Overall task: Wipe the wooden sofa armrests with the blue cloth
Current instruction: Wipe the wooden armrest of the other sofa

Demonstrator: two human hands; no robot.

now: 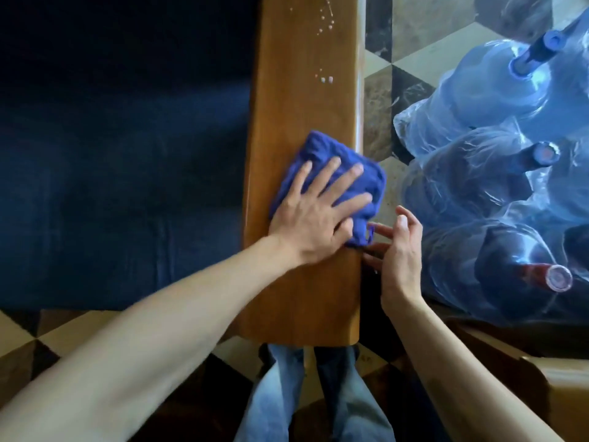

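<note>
With your left hand pressing the blue cloth flat mid-armrest and your right hand open and empty beside it, push toward the far droplets.

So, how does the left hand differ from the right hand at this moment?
The left hand lies flat, palm down, with fingers spread on the blue cloth; the right hand is upright with fingers loosely curled. The left hand presses on top of the wooden armrest; the right hand is beside the armrest's outer edge, near the cloth's hanging corner and holding nothing. Both are bare.
</note>
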